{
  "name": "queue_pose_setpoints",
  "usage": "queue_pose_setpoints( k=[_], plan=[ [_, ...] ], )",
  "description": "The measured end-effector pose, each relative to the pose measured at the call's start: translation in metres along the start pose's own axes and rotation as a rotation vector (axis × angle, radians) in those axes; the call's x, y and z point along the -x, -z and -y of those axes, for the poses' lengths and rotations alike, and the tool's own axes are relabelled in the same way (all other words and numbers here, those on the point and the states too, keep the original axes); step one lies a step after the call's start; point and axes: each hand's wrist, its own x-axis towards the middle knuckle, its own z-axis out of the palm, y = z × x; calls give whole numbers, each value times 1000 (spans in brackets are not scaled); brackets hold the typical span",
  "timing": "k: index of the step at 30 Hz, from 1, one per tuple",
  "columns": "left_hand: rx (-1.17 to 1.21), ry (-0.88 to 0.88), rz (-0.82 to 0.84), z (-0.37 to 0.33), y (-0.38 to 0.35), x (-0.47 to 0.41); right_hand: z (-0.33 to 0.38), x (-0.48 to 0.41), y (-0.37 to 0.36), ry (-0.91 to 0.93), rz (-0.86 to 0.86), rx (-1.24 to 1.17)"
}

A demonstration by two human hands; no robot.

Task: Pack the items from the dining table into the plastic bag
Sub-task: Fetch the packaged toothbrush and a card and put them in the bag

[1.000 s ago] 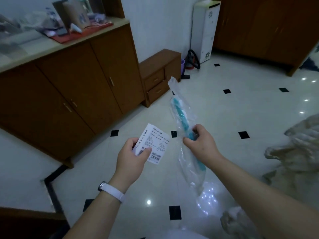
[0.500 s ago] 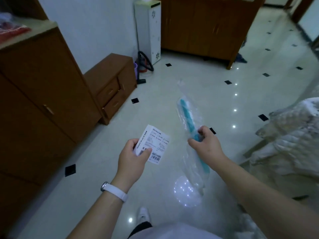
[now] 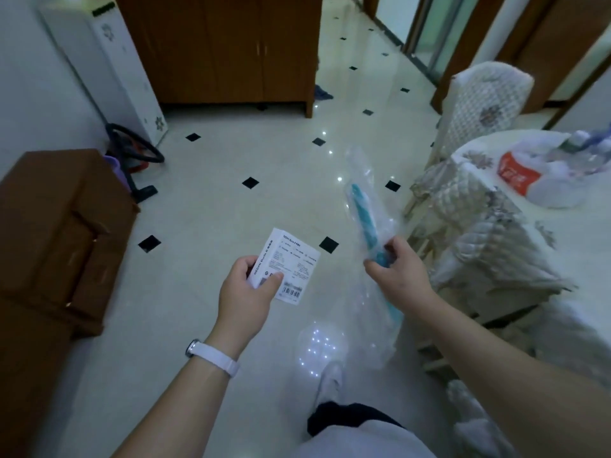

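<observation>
A small white box [image 3: 287, 268] is pinched between thumb and fingers of the left hand [image 3: 244, 294]. Just beside it, a teal tool in a clear plastic sleeve [image 3: 367, 226] is gripped by the closed right hand [image 3: 398, 276]. Farther right, a white plastic bag [image 3: 542, 175] lies on the cloth-covered dining table [image 3: 582, 246], a covered chair [image 3: 482, 107] behind it.

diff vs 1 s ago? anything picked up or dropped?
Nothing picked up or dropped. The view has swung right: the long sideboard has left the frame, and the dining table with a white plastic bag on it has come into sight. The left hand keeps its grip on the small white box, now turned to show a side face. The right hand still holds the teal item in its clear sleeve.
</observation>
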Motion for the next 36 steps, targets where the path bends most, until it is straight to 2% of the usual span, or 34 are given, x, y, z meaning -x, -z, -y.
queue_pose_setpoints(
  k=[11, 20, 30, 36],
  plan=[
    [-82, 7, 137, -45, -99, -183, -41, -181, 4, -191, -94, -60],
    [-97, -121, 248, -122, -183, -319, -24, -325, 59, -176, -223, -131],
    [-128, -146, 486, -136, -261, -476, -25, -425, 36, -362, -337, -95],
    [-118, -199, 619, -164, -293, -590, 16, -514, 32, -441, -419, -94]
  ],
)
